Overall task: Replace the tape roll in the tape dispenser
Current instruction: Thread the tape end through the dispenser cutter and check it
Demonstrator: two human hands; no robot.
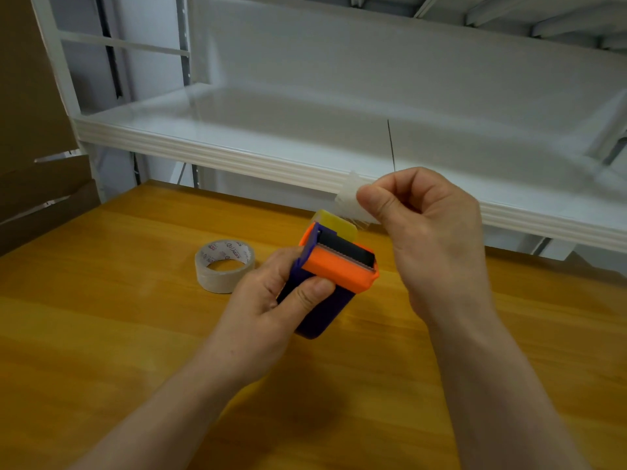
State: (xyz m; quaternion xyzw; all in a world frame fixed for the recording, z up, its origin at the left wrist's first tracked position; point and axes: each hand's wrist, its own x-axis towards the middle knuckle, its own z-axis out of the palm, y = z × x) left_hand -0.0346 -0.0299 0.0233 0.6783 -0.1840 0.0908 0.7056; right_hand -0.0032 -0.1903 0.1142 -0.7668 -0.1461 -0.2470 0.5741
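Tape dispenser held above the wooden table, roughly mid-table, a little toward the far edge. Not resting on the surface as far as can be seen; the left hand carries it.

Dispenser body dark purple, blocky, rounded at the lower end. Orange cap across the upper end, with a serrated metal blade along its far side and a dark slot behind it. A yellow translucent flap stands up past the orange part, on the far side.

Left hand wraps the purple body from the left: thumb pressed across the near face just under the orange cap, fingers curled around the back, clamped firm on the dispenser.

Right hand raised to the right of the dispenser and slightly beyond it. Thumb and forefinger pinched together on a strip of tape, clear to whitish and crumpled, other fingers curled in. The strip runs down from the pinch toward the yellow flap; whether it is attached inside cannot be told.

Tape roll lies flat on the table just left of the dispenser, apart from both hands. Pale beige tape, white core with red and dark printing, hole facing up.

White metal shelf runs along the far edge of the table. Brown cardboard stands at the far left corner.
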